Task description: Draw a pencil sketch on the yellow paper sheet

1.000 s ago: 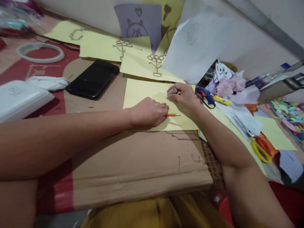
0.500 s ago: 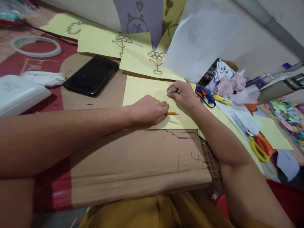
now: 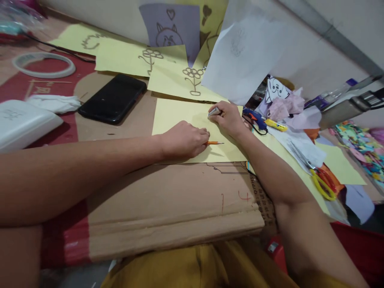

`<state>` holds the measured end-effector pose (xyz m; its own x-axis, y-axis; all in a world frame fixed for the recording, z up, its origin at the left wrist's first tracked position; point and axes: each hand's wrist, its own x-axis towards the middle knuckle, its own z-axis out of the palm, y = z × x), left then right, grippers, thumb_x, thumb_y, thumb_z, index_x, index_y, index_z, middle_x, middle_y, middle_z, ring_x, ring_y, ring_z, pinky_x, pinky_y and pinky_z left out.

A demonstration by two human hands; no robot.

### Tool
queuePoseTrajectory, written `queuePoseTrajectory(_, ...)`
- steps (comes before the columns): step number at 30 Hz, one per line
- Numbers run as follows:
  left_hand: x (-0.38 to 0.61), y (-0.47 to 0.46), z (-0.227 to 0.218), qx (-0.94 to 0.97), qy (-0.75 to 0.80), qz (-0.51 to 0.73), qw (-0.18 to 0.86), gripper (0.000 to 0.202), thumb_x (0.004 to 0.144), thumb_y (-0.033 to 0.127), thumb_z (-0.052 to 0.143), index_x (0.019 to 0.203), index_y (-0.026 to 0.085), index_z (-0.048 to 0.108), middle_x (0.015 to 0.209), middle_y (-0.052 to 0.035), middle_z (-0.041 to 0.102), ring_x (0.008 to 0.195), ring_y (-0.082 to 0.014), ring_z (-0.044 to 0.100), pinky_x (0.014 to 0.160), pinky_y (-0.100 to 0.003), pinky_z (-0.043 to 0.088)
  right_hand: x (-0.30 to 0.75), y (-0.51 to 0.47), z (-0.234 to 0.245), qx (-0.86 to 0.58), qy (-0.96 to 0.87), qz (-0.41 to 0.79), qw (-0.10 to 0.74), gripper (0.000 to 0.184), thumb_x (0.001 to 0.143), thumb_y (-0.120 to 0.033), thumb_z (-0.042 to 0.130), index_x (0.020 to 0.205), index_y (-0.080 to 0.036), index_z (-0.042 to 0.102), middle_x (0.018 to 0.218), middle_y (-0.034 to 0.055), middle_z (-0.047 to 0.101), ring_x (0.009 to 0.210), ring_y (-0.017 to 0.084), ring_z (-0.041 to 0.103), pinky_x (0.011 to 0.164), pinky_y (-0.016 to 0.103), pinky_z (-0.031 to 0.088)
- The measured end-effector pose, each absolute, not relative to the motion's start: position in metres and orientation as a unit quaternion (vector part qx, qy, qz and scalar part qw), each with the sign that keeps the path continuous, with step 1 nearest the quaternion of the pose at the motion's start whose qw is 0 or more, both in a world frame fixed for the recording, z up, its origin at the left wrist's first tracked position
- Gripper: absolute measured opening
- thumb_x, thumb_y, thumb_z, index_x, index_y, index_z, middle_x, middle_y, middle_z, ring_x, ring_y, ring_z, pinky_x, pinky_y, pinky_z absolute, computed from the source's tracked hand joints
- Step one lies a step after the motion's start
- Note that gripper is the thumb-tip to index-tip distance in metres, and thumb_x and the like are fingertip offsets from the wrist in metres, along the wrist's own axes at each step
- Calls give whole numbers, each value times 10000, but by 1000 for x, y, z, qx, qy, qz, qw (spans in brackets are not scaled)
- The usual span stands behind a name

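Note:
A yellow sheet of paper (image 3: 172,113) lies flat on the cardboard in front of me. My left hand (image 3: 185,139) rests on it, its fingers curled round an orange pencil (image 3: 215,143) whose tip points right. Toward the sheet's upper right, my right hand (image 3: 230,119) pinches a small pale block that looks like an eraser (image 3: 214,112), its end at the paper. Any marks under the block are too faint to make out.
Left of the sheet lie a black phone (image 3: 113,98), a roll of tape (image 3: 18,63) and a white box (image 3: 27,122). Yellow sheets with flower drawings (image 3: 168,84) lie behind. To the right are a glue gun (image 3: 255,119), a yellow cutter (image 3: 276,125) and yellow-handled scissors (image 3: 322,186).
The whole view has shifted slightly. Both hands stay at about the same spots on the sheet, still holding the pencil and the eraser.

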<state>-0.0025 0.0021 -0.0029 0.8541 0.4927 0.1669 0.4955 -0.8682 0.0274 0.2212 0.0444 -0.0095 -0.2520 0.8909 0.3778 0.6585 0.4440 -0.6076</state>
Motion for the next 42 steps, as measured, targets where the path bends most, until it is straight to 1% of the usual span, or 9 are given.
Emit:
queuePoseTrajectory(5, -1, 2, -1, -965, -253, -51, 36, 335, 1045, 271, 401, 1126, 168, 710, 1121, -50, 766, 845, -199, 697, 584, -320, 307, 214, 43, -6, -463, -808, 221, 291, 143, 759, -136, 650, 865, -216, 705, 850, 10, 696, 801, 184, 606, 753, 340, 469)
queuePoseTrajectory(9, -1, 2, -2, -964, -258, -69, 15, 325, 1034, 284, 422, 1146, 177, 708, 1102, -61, 768, 821, -180, 692, 612, -297, 337, 212, 50, -9, -491, -788, 150, 340, 138, 747, -111, 628, 825, -214, 677, 886, 33, 698, 862, 195, 601, 829, 358, 475)
queuePoseTrajectory(15, 0, 3, -4, -966, -243, -66, 54, 349, 1035, 273, 383, 1085, 174, 714, 1054, -55, 777, 788, -191, 690, 578, -316, 310, 209, 45, -8, -471, -794, 257, 286, 122, 767, -178, 651, 873, -228, 688, 891, 16, 703, 835, 192, 609, 784, 344, 485)
queuePoseTrajectory(20, -1, 1, -4, -964, -250, -70, 54, 329, 1025, 277, 413, 1102, 164, 713, 1075, -58, 775, 829, -204, 716, 547, -316, 282, 204, 52, -10, -510, -780, 147, 332, 126, 779, -159, 616, 866, -229, 676, 945, 44, 703, 920, 213, 598, 875, 365, 483)
queuePoseTrajectory(23, -3, -1, -5, -962, -247, -101, 54, 320, 1015, 273, 429, 1032, 157, 727, 1017, -71, 775, 849, -222, 725, 547, -315, 292, 201, 51, -10, -509, -766, 172, 353, 144, 780, -184, 622, 902, -223, 687, 949, 41, 706, 905, 210, 601, 849, 360, 491)
queuePoseTrajectory(27, -5, -1, -10, -959, -235, -147, 62, 315, 997, 271, 456, 904, 155, 734, 864, -77, 753, 763, -215, 701, 564, -311, 318, 196, 52, -11, -462, -798, 230, 311, 145, 755, -190, 647, 888, -221, 693, 914, 22, 705, 872, 200, 605, 830, 350, 490)
queuePoseTrajectory(34, -11, -1, -7, -954, -250, -153, 61, 354, 992, 306, 441, 886, 183, 756, 896, -64, 770, 714, -181, 670, 563, -299, 314, 200, 54, -11, -517, -744, 192, 378, 125, 762, -146, 631, 854, -222, 668, 937, 39, 698, 896, 200, 592, 817, 341, 490)
queuePoseTrajectory(38, -15, -1, -4, -939, -291, -161, 87, 374, 989, 315, 441, 794, 185, 732, 836, -55, 764, 693, -183, 658, 539, -312, 250, 208, 40, -5, -443, -787, 307, 302, 112, 764, -194, 675, 872, -210, 697, 881, 19, 691, 814, 175, 595, 736, 314, 480)
queuePoseTrajectory(42, -16, 2, -5, -952, -261, -140, 79, 394, 998, 317, 418, 805, 184, 735, 827, -51, 763, 706, -174, 664, 545, -304, 251, 213, 44, -5, -458, -792, 269, 302, 94, 747, -193, 693, 838, -216, 699, 893, 26, 706, 860, 191, 602, 755, 319, 484)
